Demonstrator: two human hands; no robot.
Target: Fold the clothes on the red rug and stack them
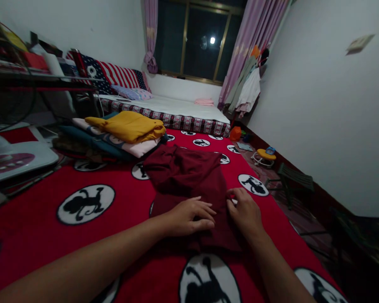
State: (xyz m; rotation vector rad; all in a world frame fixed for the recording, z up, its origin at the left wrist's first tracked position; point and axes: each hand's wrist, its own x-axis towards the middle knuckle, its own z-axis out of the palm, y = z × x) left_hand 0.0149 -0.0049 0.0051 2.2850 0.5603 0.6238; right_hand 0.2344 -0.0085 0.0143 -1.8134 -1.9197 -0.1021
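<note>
A maroon garment (189, 168) lies spread on a red blanket (129, 235), its far part wrinkled and its near part smoother. My left hand (192, 216) rests on top of the cloth, palm down with fingers stretched out. At the garment's right edge, the thumb and forefinger of my right hand (244, 210) are bent together against the cloth. A small gap shows between those two fingers farther back. The garment's exact kind cannot be made out.
Beyond the garment to the left is a stack of clothes with a yellow garment (132, 126) on top. A white appliance (22, 155) stands at far left. Behind is a bed (177, 105); along the right wall are a yellow-topped stool (265, 154) and a dark folding stool (293, 179).
</note>
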